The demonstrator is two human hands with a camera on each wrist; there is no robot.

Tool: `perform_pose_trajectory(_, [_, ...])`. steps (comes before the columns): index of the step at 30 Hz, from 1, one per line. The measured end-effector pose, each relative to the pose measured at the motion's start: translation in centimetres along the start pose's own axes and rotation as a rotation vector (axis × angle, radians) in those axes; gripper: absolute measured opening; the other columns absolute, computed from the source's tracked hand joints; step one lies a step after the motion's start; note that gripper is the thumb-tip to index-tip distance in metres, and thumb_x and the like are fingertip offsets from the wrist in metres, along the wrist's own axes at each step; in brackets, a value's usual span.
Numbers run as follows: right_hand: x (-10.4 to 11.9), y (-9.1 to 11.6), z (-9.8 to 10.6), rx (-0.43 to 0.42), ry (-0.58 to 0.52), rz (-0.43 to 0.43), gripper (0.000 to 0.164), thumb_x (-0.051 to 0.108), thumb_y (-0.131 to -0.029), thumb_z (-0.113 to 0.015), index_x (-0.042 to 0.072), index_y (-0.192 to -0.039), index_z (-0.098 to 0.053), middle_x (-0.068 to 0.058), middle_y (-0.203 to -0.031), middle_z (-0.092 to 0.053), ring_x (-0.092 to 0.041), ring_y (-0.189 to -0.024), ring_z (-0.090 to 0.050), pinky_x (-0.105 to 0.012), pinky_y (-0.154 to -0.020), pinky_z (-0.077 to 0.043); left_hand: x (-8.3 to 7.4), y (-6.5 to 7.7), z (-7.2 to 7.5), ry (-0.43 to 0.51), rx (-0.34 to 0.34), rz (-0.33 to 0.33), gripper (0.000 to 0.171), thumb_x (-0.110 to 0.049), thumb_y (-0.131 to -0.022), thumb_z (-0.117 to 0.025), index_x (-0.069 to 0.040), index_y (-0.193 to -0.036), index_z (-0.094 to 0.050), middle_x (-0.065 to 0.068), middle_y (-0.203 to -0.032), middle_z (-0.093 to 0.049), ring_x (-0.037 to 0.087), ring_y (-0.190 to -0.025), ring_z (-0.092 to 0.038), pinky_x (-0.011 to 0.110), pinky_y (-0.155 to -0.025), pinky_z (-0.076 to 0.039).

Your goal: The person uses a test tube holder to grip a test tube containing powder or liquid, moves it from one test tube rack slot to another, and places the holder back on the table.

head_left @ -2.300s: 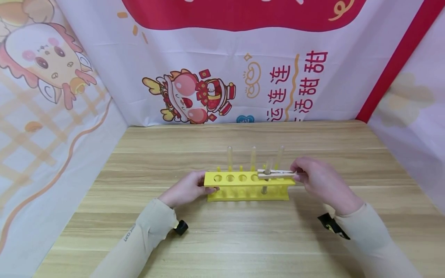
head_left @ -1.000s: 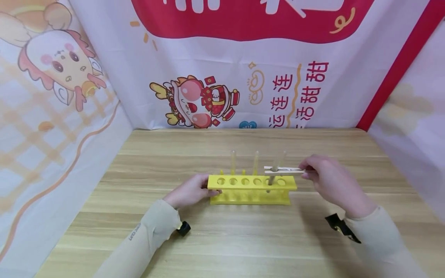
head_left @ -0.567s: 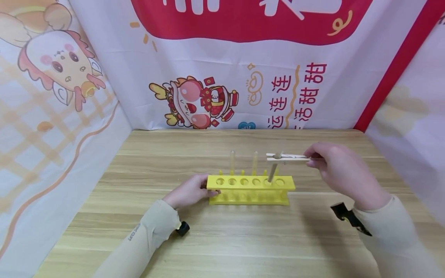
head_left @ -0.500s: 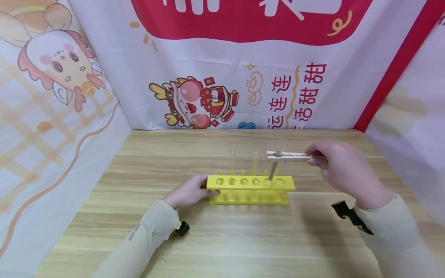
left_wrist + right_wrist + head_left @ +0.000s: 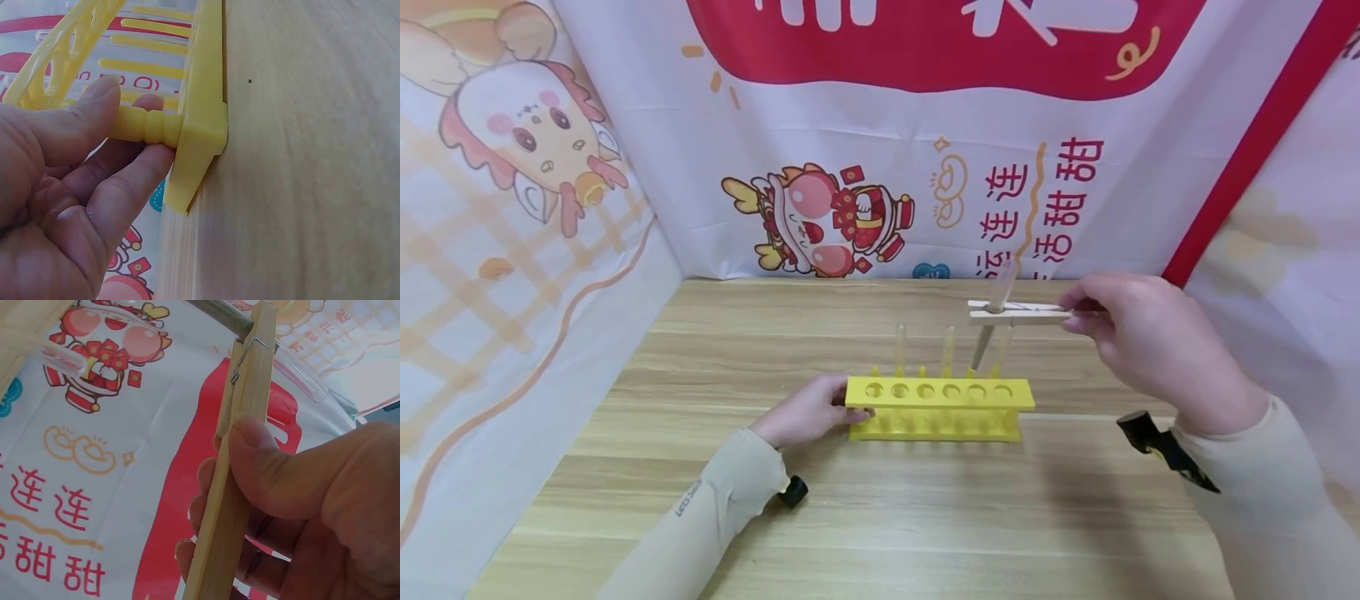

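My left hand (image 5: 808,408) holds the left end of a yellow test tube rack (image 5: 938,392). In the left wrist view, thumb and fingers are curled round the rack's round end post (image 5: 147,125). My right hand (image 5: 1161,346) grips a wooden test tube clamp (image 5: 1026,316), thumb on its side in the right wrist view. The clamp's far end is fastened round a tilted glass test tube (image 5: 982,343). Grey-brown matter fills the tube's lower part, while its upper part is clear. The tube's lower end shows just above and behind the rack's top plate.
Three clear test tubes (image 5: 900,346) stand upside down on pegs along the rack's back. The top plate has a row of round holes. Underneath is a wood-grain table (image 5: 925,517). A printed cloth (image 5: 685,150) hangs behind and at both sides.
My right hand has risen with the clamp, drawing the test tube up out of a hole in the rack. The left hand has kept its hold on the rack's end.
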State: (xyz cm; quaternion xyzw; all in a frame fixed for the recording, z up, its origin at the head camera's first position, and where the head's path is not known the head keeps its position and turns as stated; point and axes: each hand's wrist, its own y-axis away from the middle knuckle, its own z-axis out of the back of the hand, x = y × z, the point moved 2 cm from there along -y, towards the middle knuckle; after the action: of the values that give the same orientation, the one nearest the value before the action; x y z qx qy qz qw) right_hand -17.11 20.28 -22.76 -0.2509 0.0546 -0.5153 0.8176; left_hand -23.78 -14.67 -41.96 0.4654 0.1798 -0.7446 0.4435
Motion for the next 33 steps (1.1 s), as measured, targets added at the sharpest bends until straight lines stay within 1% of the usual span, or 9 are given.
perform_pose_trajectory(4, [0.5,-0.3,0.3,0.007,-0.006,-0.005,0.019,0.0,-0.078,-0.082,0.009,-0.092,-0.073,-0.005,-0.087,-0.07,-0.022,-0.075,-0.063,-0.049,-0.073,-0.056,0.1,-0.1,0.0,-0.003,0.0,0.004,0.028,-0.016,-0.092,-0.071,-0.024,-0.119,-0.067,-0.01,-0.114,-0.07,0.009,-0.104,-0.064,0.038,-0.096,-0.049])
perform_pose_trajectory(9, [0.9,-0.7,0.3,0.005,-0.001,-0.001,0.018,0.002,-0.08,-0.081,0.01,-0.093,-0.073,-0.004,-0.087,-0.07,-0.023,-0.076,-0.063,-0.049,-0.074,-0.055,0.2,-0.2,0.1,-0.009,-0.002,0.008,0.03,-0.013,-0.092,-0.071,-0.023,-0.121,-0.067,-0.01,-0.114,-0.069,0.01,-0.105,-0.064,0.038,-0.096,-0.05])
perform_pose_trajectory(14, [1.3,-0.9,0.1,-0.035,0.016,0.042,0.017,0.004,-0.079,-0.081,0.013,-0.089,-0.072,-0.001,-0.083,-0.068,-0.021,-0.074,-0.062,-0.046,-0.069,-0.053,0.3,-0.3,0.1,-0.002,0.004,0.006,0.032,-0.01,-0.093,-0.07,-0.021,-0.122,-0.066,-0.01,-0.114,-0.069,0.01,-0.105,-0.064,0.038,-0.096,-0.05])
perform_pose_trajectory(16, [1.4,-1.0,-0.1,-0.036,0.014,0.048,0.016,0.004,-0.079,-0.081,0.013,-0.088,-0.072,-0.001,-0.083,-0.067,-0.021,-0.073,-0.061,-0.046,-0.067,-0.053,0.3,-0.3,0.1,-0.001,0.006,0.005,0.032,-0.009,-0.093,-0.07,-0.021,-0.122,-0.066,-0.01,-0.114,-0.069,0.01,-0.105,-0.064,0.038,-0.096,-0.05])
perform_pose_trajectory(24, [1.6,-1.0,-1.0,0.056,-0.009,-0.023,0.014,0.004,-0.082,-0.079,0.013,-0.09,-0.072,-0.001,-0.084,-0.068,-0.022,-0.074,-0.061,-0.047,-0.071,-0.054,0.1,-0.2,0.1,0.001,0.002,0.013,0.033,-0.011,-0.093,-0.07,-0.023,-0.123,-0.066,-0.01,-0.116,-0.068,0.01,-0.106,-0.063,0.04,-0.098,-0.048])
perform_pose_trajectory(33, [1.4,-0.7,-2.2,0.092,-0.025,-0.021,0.013,0.003,-0.084,-0.077,0.011,-0.092,-0.072,-0.001,-0.085,-0.07,-0.023,-0.078,-0.065,-0.049,-0.072,-0.054,0.1,-0.2,0.2,0.005,0.005,0.008,0.032,-0.01,-0.092,-0.07,-0.022,-0.122,-0.066,-0.01,-0.116,-0.068,0.01,-0.107,-0.063,0.038,-0.098,-0.048])
